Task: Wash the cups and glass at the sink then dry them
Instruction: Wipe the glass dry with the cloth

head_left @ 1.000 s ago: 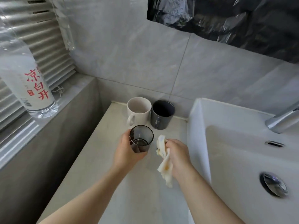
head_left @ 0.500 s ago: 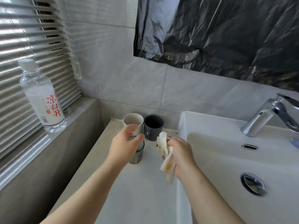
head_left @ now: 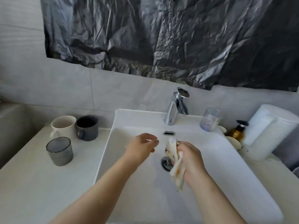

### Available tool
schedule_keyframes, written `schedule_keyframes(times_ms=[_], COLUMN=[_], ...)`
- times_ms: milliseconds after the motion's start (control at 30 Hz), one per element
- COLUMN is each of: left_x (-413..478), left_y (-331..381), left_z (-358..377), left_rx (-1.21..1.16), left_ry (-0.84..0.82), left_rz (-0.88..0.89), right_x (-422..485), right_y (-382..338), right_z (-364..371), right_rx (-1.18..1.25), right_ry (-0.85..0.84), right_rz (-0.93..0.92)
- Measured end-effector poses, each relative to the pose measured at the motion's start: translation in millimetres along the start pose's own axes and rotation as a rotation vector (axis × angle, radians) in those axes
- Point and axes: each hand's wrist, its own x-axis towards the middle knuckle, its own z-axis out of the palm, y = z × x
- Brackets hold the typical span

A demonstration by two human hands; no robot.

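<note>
My left hand (head_left: 142,145) hovers over the sink (head_left: 226,175), fingers loose and slightly apart, holding nothing. My right hand (head_left: 190,157) clamps a stained cloth (head_left: 175,168) above the drain. The grey glass (head_left: 59,151), white cup (head_left: 63,126) and dark cup (head_left: 87,127) stand upright on the counter (head_left: 32,183) to the left. I cannot tell what is in them.

Grey tiled wall (head_left: 116,94) — crumpled black plastic sheet (head_left: 169,38) hung above — pale countertop (head_left: 32,183) below.

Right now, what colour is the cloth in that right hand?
The cloth is off-white with brownish-orange stains; the head view shows it best.
</note>
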Motion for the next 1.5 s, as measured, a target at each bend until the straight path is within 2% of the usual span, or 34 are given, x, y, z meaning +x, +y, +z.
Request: schedule_keyframes(times_ms=[233, 333, 467, 567, 667, 900, 1067, 1267, 1400, 1500], left_x=[27.7, 47.6, 80.6, 111.3, 142.4, 196.0, 194.8, 143.2, 106.8, 87.4], left_y=[7.9, 16.0, 27.0, 31.5, 35.0, 42.2, 39.3, 14.2, 0.4, -8.3], left_z=[120.7, 156.1, 190.5, 207.5, 221.2, 249.9, 245.8, 200.4, 153.9, 123.7], left_rx=[-0.033, -0.037, -0.047, 0.002, 0.092, 0.319, 0.259, 0.239, 0.441, 0.626], left_ry=[-0.073, -0.064, -0.045, 0.019, 0.078, 0.101, 0.123, 0.101, 0.070, 0.078], left_rz=[-0.060, -0.055, -0.072, -0.049, 0.012, 0.210, 0.274, 0.355, 0.441, 0.465], right_x=[52.4, 72.1, 102.2, 125.8, 145.7, 170.0, 165.8, 151.1, 141.0, 133.8], right_y=[5.2, 3.7, -2.6, -8.0, -13.7, -10.9, -1.1, 4.1, 8.9, 11.9], right_z=[-113.6, -141.8, -158.6, -162.2, -161.4, -160.8, -157.0, -138.6, -118.5, -109.8], right_rx=[-0.085, -0.041, -0.002, 0.050, 0.148, 0.264, 0.297, 0.311, 0.379, 0.360], right_ry=[0.133, 0.170, 0.230, 0.260, 0.272, 0.250, 0.265, 0.217, 0.144, 0.120], right_rz=[0.150, 0.116, 0.048, 0.067, 0.087, 0.105, 0.117, 0.066, 0.060, 0.144])
